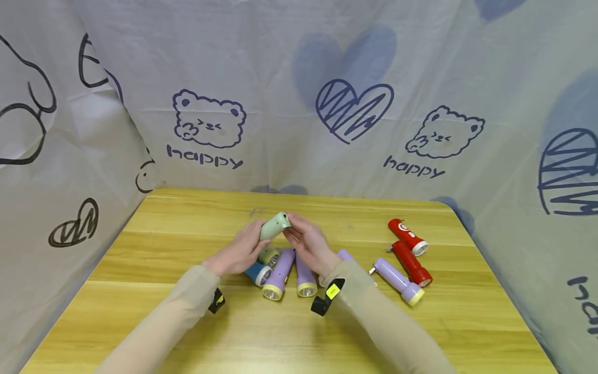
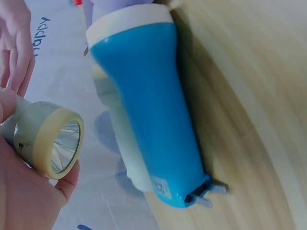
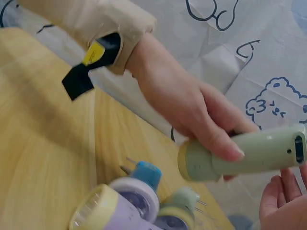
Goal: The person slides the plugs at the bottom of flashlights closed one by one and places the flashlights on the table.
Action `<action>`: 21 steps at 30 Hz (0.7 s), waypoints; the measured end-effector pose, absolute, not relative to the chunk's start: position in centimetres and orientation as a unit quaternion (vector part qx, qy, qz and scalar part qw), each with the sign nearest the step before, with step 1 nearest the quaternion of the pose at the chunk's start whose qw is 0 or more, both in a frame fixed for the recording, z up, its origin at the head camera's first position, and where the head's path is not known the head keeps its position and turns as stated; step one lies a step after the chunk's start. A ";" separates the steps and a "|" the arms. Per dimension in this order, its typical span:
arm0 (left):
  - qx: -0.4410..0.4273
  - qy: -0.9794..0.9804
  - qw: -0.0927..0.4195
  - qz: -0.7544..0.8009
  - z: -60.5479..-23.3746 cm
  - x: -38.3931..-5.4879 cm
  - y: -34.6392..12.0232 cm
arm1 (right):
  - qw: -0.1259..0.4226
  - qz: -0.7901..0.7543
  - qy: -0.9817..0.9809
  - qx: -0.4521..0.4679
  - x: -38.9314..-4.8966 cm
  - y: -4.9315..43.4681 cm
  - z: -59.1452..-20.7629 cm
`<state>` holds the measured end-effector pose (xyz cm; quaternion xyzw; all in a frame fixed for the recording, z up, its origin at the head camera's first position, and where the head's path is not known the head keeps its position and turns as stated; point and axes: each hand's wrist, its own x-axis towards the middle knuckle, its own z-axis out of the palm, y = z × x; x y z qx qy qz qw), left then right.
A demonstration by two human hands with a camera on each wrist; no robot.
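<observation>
My left hand (image 1: 240,249) grips a pale green flashlight (image 1: 274,227) above the table, thumb on one side and fingers beneath. Its cream-rimmed lens shows in the left wrist view, and a dark slot marks its tail in the right wrist view. Beside that tail is my right hand (image 1: 310,244), its fingers fairly straight; whether they touch it is hard to tell. Below lie a blue flashlight (image 2: 148,96) with two metal prongs out, a second green flashlight (image 1: 269,256) and two purple flashlights, one left (image 1: 280,272) and one partly under my right hand (image 1: 306,278).
Further right on the wooden table (image 1: 187,332) lie a purple flashlight (image 1: 394,276) with prongs out and two red flashlights, one behind (image 1: 405,232) and one in front (image 1: 411,262). Another purple flashlight (image 1: 345,255) is mostly hidden by my right forearm. Printed white cloth (image 1: 280,130) hangs around the table.
</observation>
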<state>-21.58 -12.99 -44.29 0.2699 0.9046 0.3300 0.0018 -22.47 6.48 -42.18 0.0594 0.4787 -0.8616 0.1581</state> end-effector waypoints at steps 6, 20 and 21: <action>0.245 0.911 -0.028 0.331 -43.3 -22.1 -13.5 | 0.131 -0.843 0.521 0.043 -22.9 7.4 -42.0; 0.138 0.914 -0.042 0.378 -41.1 -23.9 -16.4 | 0.056 -0.752 0.656 -0.026 -23.0 10.2 -42.2; 0.131 0.914 -0.044 0.382 -41.0 -24.1 -16.7 | 0.050 -0.745 0.665 -0.032 -23.0 10.4 -42.2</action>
